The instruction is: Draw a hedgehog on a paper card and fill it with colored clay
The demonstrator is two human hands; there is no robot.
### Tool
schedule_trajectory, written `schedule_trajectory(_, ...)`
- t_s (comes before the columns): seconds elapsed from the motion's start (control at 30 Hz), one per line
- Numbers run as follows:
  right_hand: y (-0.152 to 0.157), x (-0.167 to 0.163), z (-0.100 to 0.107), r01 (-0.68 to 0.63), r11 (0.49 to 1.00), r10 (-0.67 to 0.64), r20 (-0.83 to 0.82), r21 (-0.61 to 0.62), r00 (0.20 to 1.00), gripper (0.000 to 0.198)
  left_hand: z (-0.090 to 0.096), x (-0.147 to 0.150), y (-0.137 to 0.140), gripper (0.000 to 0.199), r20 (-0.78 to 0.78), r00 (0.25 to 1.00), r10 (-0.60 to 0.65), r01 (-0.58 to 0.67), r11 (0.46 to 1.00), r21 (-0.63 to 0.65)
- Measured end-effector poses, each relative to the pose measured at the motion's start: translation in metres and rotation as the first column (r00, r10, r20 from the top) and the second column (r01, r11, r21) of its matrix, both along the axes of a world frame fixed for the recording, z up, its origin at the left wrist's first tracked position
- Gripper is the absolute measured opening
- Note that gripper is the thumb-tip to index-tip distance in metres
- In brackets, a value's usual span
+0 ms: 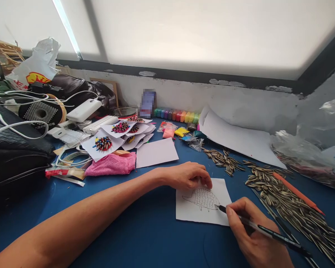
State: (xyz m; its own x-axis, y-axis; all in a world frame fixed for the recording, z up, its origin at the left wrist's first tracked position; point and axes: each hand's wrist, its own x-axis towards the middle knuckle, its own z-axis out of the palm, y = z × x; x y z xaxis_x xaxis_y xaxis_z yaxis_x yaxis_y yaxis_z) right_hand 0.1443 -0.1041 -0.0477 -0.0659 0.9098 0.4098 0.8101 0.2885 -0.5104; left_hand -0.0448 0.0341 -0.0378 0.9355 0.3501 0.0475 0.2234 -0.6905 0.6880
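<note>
A small white sheet of paper (190,214) lies on the blue table, with an outlined bird-like shape drawn on it and rows of small marks inside. My left hand (188,175) rests on its top edge, fingers curled and pressing the paper down. In my right hand (254,230) is a black pen with a clear barrel (251,224), pinched between thumb and fingers. Its tip touches the paper at the drawing's right end. Just right of this hand lies a heap of striped sunflower seeds (284,201).
An orange marker (298,191) lies across the seeds. A smaller seed pile (225,160), white sheets (237,136) and colored clay packs (178,116) are farther back. Decorated cards (102,144), a pink cloth (111,164), cables and a black bag (13,160) crowd the left.
</note>
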Motion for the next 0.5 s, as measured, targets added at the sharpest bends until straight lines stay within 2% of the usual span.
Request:
schedule_trajectory(0.27,-0.0022,0.0051,-0.0066,0.012,0.999,-0.011,0.034,-0.037,0.999,0.025,0.0002,-0.0002,0.0001,0.041,0.0,1.0,-0.001,0.001,1.0,-0.003)
schedule_trajectory(0.5,-0.003,0.0029,-0.0035,0.015,0.998,-0.014,0.015,-0.064,1.0,0.026,-0.0001,-0.0003,0.0002,0.042,0.003,1.0,-0.01,0.01,1.0,0.004)
